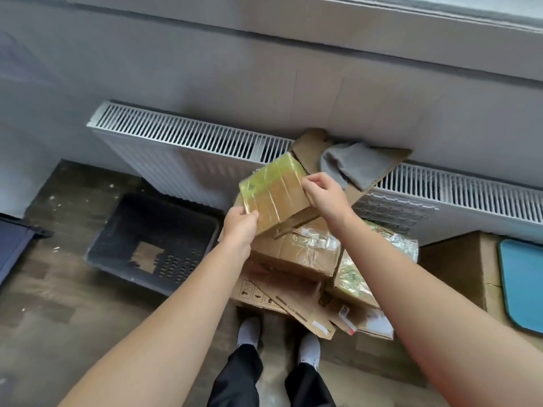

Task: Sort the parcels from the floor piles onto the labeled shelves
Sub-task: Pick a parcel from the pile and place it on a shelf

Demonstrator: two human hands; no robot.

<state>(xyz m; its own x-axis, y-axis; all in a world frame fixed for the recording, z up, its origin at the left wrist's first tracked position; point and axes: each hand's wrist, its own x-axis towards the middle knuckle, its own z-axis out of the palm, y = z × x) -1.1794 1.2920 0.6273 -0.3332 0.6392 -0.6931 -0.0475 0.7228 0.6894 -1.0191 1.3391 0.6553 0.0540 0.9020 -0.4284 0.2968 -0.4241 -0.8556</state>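
Observation:
I hold a small cardboard parcel (pixel 274 193) wrapped in yellowish clear tape, tilted, above a floor pile. My left hand (pixel 240 223) grips its lower left corner. My right hand (pixel 324 193) pinches its right edge. Below lies the pile: a taped brown box (pixel 302 254), a second parcel with shiny tape (pixel 352 277) to the right, and flattened cardboard sheets (pixel 293 304) underneath. No shelves are in view.
A dark plastic crate (pixel 152 239) sits on the wooden floor at the left. A white radiator (pixel 182 142) runs along the wall, with cardboard and a grey cloth (pixel 349 164) on it. A cardboard box (pixel 467 265) with a blue lid (pixel 523 286) stands right. My feet (pixel 279 339) stand below the pile.

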